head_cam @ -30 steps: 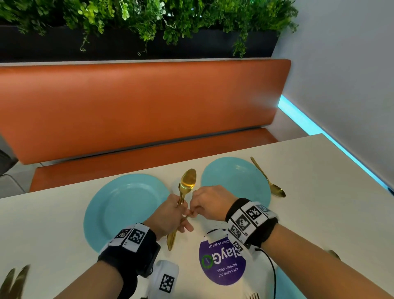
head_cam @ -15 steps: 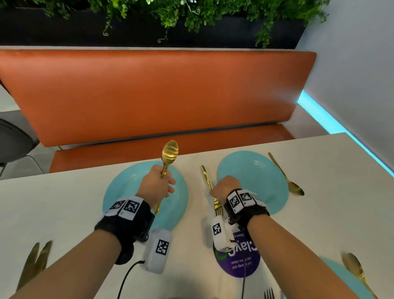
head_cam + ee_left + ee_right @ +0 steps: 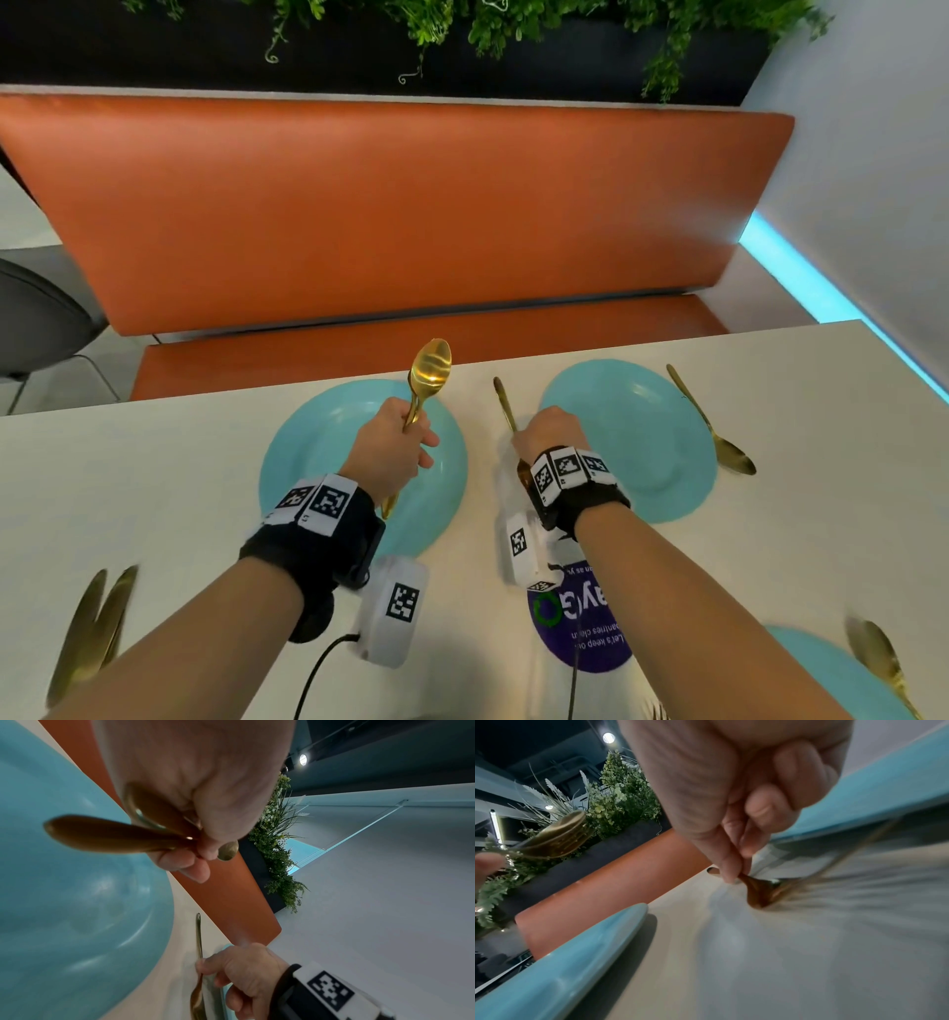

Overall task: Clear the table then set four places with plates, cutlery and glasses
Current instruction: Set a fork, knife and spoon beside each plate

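Observation:
My left hand (image 3: 408, 437) grips a gold spoon (image 3: 430, 367) by its handle and holds it upright, bowl up, over the left blue plate (image 3: 308, 462). In the left wrist view the spoon handle (image 3: 102, 833) sticks out of my fist. My right hand (image 3: 529, 437) pinches a gold fork (image 3: 504, 403) that lies on the white table (image 3: 154, 488) between the left plate and the right blue plate (image 3: 642, 437), handle toward the bench. In the right wrist view my fingertips (image 3: 729, 874) hold the fork (image 3: 757, 892) low on the tabletop. My wrist hides its tines.
Another gold spoon (image 3: 719, 437) lies right of the right plate. A third blue plate (image 3: 821, 673) with gold cutlery (image 3: 878, 663) sits at the near right, more gold cutlery (image 3: 92, 632) at the near left. A purple sticker (image 3: 590, 642) marks the table. An orange bench (image 3: 411, 216) runs behind.
My hands were together at the table's middle, both on the cutlery. They have parted: the left lifted the spoon over the left plate, the right brought the fork down between the plates.

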Motion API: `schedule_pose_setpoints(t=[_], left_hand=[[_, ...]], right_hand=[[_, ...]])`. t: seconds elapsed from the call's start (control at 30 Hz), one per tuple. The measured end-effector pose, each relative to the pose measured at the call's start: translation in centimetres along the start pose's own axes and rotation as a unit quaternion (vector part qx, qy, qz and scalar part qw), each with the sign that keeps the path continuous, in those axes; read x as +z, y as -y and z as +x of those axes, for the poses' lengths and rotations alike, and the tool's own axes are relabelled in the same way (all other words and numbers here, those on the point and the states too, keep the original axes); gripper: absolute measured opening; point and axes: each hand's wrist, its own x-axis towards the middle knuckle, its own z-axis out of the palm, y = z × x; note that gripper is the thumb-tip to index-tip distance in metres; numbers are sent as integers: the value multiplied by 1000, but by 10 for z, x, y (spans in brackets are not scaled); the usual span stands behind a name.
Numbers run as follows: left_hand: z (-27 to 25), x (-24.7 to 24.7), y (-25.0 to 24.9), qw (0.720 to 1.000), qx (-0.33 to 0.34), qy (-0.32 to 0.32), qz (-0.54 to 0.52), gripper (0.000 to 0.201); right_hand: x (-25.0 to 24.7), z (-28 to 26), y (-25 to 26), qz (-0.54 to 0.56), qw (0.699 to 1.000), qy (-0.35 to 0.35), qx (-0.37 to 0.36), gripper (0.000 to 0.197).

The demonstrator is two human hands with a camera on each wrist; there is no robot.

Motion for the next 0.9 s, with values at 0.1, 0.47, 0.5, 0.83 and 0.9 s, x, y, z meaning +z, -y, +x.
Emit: schedule_pose_setpoints(t=[0.1, 0.47, 0.5, 0.83, 0.9], left_hand=[[0, 0, 2, 1000, -1, 1, -3, 15], [-1, 0, 6, 1000, -4, 6, -2, 16], [-2, 0, 6, 1000, -6, 6, -4, 16], [-6, -3, 2, 997, -52, 33, -39, 18], [-7, -3, 2, 997, -55, 43, -43, 16]], right_hand=[[-3, 0, 2, 5, 1000, -6, -2, 22], [-5, -4, -2, -24, 999, -28, -2, 9], [-4, -4, -3, -28, 999, -30, -3, 11], [-6, -21, 6, -59, 981, -88, -165, 23], [-7, -39, 13, -21, 946, -83, -312, 21]])
